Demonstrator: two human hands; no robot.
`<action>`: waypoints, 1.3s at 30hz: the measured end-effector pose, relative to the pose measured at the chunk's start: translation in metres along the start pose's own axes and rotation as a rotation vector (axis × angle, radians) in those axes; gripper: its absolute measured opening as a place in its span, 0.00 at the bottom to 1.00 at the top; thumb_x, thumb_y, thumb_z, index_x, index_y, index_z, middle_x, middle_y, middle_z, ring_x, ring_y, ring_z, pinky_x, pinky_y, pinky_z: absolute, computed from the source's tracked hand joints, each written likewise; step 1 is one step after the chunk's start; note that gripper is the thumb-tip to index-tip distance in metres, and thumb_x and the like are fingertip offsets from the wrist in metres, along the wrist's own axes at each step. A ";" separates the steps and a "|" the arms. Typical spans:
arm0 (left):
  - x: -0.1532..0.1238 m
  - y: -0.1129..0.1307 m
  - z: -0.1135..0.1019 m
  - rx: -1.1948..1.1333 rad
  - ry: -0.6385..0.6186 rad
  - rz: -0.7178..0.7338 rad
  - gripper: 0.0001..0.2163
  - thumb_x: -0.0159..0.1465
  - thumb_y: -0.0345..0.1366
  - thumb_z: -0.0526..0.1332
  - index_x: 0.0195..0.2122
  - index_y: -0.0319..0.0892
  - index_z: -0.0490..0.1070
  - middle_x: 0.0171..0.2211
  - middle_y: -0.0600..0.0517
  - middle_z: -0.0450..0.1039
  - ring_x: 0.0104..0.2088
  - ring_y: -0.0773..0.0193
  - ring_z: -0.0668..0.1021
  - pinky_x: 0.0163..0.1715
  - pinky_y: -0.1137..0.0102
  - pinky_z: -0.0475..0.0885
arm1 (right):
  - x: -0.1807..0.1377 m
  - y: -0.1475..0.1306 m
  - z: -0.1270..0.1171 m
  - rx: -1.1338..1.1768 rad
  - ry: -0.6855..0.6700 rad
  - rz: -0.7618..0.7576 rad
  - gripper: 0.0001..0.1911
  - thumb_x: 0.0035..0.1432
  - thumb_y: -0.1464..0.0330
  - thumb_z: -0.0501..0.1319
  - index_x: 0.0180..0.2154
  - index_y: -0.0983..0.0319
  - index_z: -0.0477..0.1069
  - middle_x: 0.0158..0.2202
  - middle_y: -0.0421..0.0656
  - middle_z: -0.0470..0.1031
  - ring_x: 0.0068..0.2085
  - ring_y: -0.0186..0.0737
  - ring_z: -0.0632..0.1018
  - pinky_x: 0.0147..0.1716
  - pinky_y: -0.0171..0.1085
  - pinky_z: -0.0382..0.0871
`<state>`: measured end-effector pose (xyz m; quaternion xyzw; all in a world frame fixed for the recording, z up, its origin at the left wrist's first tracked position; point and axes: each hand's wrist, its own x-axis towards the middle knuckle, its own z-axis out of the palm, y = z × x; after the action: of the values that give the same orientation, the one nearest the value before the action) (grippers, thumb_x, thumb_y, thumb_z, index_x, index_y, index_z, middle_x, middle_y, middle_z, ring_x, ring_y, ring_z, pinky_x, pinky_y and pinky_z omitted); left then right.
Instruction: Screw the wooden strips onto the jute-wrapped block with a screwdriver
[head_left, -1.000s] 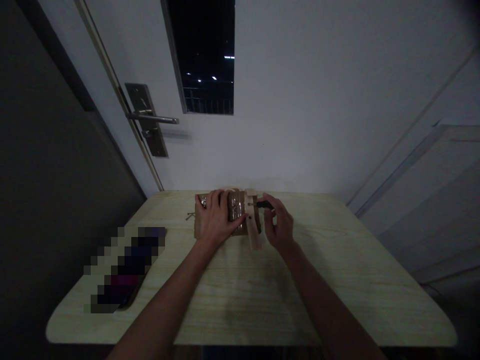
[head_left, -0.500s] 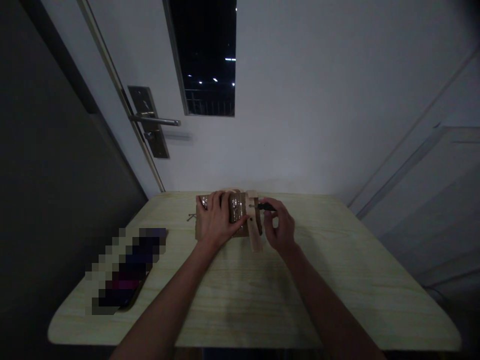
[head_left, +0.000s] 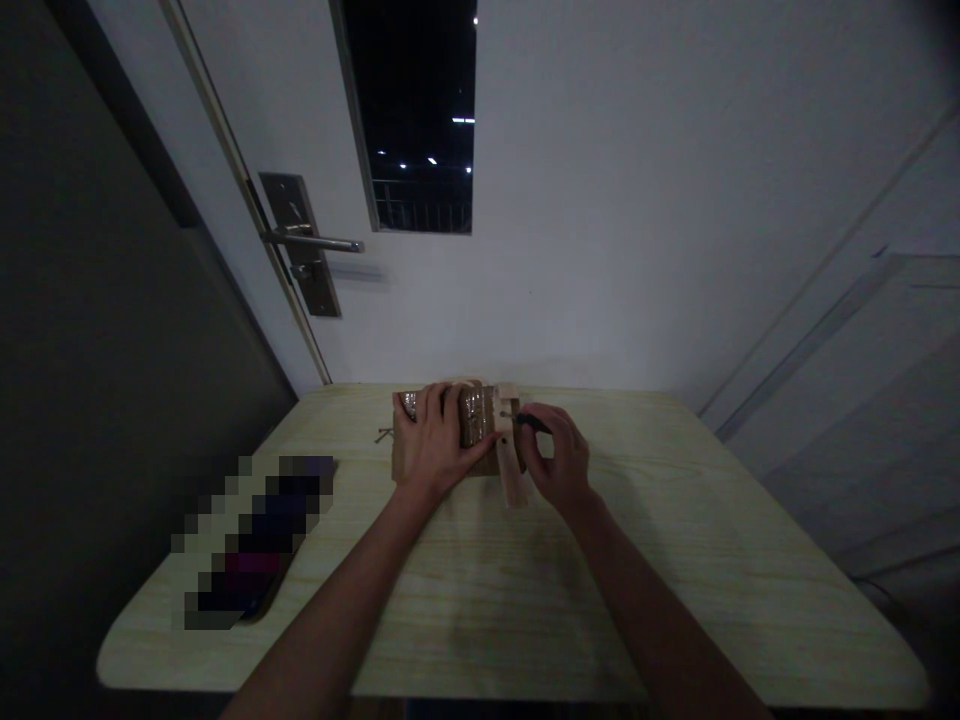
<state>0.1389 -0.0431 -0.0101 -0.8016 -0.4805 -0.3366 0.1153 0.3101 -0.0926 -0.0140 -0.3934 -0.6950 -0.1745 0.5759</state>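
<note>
Cardboard (head_left: 477, 420) banded with glossy tape lies near the far edge of the worktop (head_left: 465, 610), under the spread, flattened left hand (head_left: 431, 447), whose thumb reaches a pale wooden strip (head_left: 511, 475). The right hand (head_left: 559, 455) pinches a slim dark-handled tool (head_left: 536, 423), its tip at that strip; pushed off-line, it could skid into the nearby left thumb.

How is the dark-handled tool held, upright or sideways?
Sideways: the dark-handled tool runs nearly level across the view from the right hand, its thin shaft pointing left at the pale strip. Whether it touches: cannot tell.
</note>
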 end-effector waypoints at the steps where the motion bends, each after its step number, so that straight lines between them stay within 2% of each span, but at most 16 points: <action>1: 0.000 0.000 0.000 0.002 -0.001 0.001 0.35 0.59 0.62 0.53 0.58 0.40 0.57 0.57 0.38 0.63 0.58 0.46 0.64 0.62 0.40 0.36 | 0.000 0.000 0.000 -0.001 -0.002 -0.004 0.18 0.59 0.76 0.57 0.51 0.57 0.64 0.42 0.45 0.75 0.42 0.39 0.76 0.40 0.41 0.76; 11: 0.001 0.001 -0.003 0.004 -0.026 -0.002 0.35 0.59 0.61 0.54 0.58 0.40 0.57 0.57 0.38 0.63 0.59 0.46 0.64 0.62 0.40 0.36 | 0.001 0.000 -0.001 -0.001 -0.005 -0.013 0.18 0.58 0.76 0.56 0.50 0.58 0.64 0.41 0.45 0.75 0.42 0.40 0.77 0.39 0.42 0.76; 20: 0.001 0.002 -0.004 -0.006 -0.020 -0.001 0.36 0.59 0.62 0.52 0.59 0.39 0.57 0.57 0.38 0.63 0.59 0.45 0.64 0.62 0.39 0.38 | 0.002 -0.001 -0.003 -0.019 -0.011 -0.010 0.24 0.60 0.75 0.52 0.58 0.58 0.59 0.44 0.47 0.75 0.43 0.41 0.77 0.40 0.44 0.77; 28: 0.000 0.000 0.000 -0.008 -0.008 -0.002 0.36 0.59 0.62 0.53 0.59 0.40 0.57 0.58 0.39 0.63 0.59 0.46 0.64 0.62 0.40 0.37 | 0.001 0.001 -0.003 -0.015 0.007 0.012 0.16 0.60 0.74 0.58 0.50 0.57 0.68 0.40 0.45 0.75 0.41 0.39 0.76 0.37 0.40 0.76; 34: 0.001 0.001 -0.003 -0.012 -0.018 0.000 0.36 0.59 0.62 0.52 0.59 0.40 0.58 0.58 0.39 0.63 0.59 0.45 0.64 0.62 0.39 0.38 | 0.003 -0.001 -0.005 0.002 -0.006 -0.011 0.22 0.62 0.75 0.52 0.57 0.56 0.63 0.47 0.46 0.74 0.47 0.40 0.75 0.45 0.43 0.75; 39: 0.001 0.000 0.000 -0.009 -0.010 -0.004 0.36 0.58 0.63 0.52 0.58 0.40 0.58 0.57 0.39 0.63 0.59 0.46 0.64 0.62 0.39 0.37 | 0.003 0.001 -0.005 -0.058 0.036 0.001 0.19 0.62 0.74 0.55 0.53 0.54 0.67 0.40 0.44 0.74 0.41 0.38 0.76 0.37 0.39 0.75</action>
<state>0.1391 -0.0431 -0.0094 -0.8028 -0.4810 -0.3349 0.1089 0.3139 -0.0948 -0.0103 -0.4072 -0.6789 -0.2015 0.5768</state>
